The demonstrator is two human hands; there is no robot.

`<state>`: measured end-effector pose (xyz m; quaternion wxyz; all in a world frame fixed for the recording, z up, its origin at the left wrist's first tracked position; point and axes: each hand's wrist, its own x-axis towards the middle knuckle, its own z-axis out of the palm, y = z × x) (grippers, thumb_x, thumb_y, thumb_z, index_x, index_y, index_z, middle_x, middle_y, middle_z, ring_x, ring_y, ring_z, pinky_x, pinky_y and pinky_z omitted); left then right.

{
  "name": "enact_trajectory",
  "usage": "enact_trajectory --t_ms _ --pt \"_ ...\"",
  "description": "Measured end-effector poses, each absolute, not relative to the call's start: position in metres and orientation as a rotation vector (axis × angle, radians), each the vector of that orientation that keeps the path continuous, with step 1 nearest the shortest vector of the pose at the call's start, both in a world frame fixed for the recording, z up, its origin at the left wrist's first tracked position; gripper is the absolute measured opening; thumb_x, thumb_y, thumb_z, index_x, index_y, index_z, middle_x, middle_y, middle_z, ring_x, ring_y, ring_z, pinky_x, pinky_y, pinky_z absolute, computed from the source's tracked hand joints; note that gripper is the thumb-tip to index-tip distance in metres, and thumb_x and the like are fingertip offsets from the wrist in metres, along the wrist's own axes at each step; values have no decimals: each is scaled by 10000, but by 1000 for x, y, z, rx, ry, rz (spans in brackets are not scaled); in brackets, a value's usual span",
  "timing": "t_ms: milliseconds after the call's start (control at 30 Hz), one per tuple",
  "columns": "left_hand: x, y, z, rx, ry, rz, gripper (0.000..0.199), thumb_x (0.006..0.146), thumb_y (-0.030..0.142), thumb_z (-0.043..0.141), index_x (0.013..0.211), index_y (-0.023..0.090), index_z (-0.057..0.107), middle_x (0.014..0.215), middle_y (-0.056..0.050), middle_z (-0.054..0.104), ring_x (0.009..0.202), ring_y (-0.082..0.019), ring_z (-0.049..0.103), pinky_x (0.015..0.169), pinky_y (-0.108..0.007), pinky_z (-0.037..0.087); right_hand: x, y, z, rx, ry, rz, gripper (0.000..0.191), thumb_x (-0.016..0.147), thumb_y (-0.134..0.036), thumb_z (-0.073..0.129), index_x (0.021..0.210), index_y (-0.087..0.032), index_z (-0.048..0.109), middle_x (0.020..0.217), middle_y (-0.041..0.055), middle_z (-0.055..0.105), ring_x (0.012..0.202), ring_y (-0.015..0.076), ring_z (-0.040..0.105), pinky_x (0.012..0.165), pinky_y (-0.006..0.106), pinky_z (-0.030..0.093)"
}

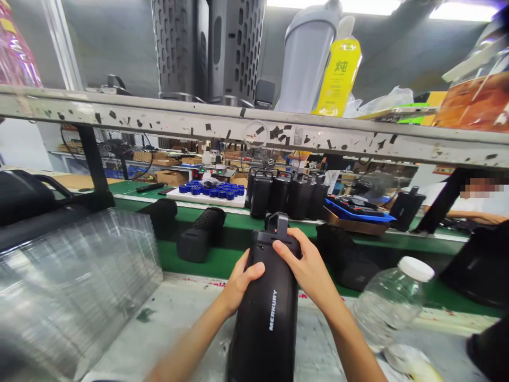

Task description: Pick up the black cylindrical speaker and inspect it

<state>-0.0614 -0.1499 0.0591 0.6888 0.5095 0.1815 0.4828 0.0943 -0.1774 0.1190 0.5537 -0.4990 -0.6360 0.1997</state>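
Observation:
A tall black cylindrical speaker (267, 318) marked MERKURY stands upright in front of me on the grey workbench (186, 313), with a strap loop at its top. My left hand (240, 281) grips its left side, thumb across the front. My right hand (304, 265) wraps over the upper right edge, fingers on the top rim beside the strap.
A stack of clear plastic trays (75, 286) lies at left. A water bottle (387, 302) lies at right. Black speakers (201, 233) lie on the green conveyor (234, 260); more stand behind (286, 193) beside a tray of blue caps (210, 191). A shelf (254, 127) spans overhead. Another person sits far right.

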Motion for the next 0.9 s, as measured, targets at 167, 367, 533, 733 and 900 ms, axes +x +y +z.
enact_trajectory --t_ms 167,367,533,733,900 --pt "-60 -147 57 1086 491 1110 598 670 543 797 1088 156 614 1043 -93 706 907 -252 659 776 -302 511 90 -165 104 -1185 -1395 449 610 784 -666 609 1198 -227 515 1262 70 542 1192 285 483 1057 443 357" --pt "-63 -136 48 958 598 1148 609 694 572 754 1111 144 637 946 -81 729 761 -207 659 709 -285 508 88 -149 78 -1295 -1436 726 980 801 -812 451 1474 -145 199 1484 173 326 1363 288 348 1169 476 270" --pt "-68 -128 44 895 656 1141 576 752 592 649 1048 98 662 912 -116 730 737 -218 658 711 -313 530 96 -159 75 -1344 -1765 985 1307 730 -724 679 1539 -121 -152 1590 141 15 1459 264 156 1208 458 184" --pt "-72 -124 48 1010 753 1229 546 753 578 662 1053 122 649 1057 -123 704 915 -235 662 796 -331 526 93 -176 92 -1357 -1819 933 1217 756 -691 642 1539 -236 -170 1597 44 -37 1465 203 134 1214 450 173" --pt "-72 -130 63 1179 948 1314 557 811 613 642 1164 183 613 1251 -117 642 1186 -307 575 1010 -394 444 67 -179 98 -1394 -1666 817 1125 784 -815 433 1565 -134 -2 1598 37 2 1476 191 44 1235 430 72"
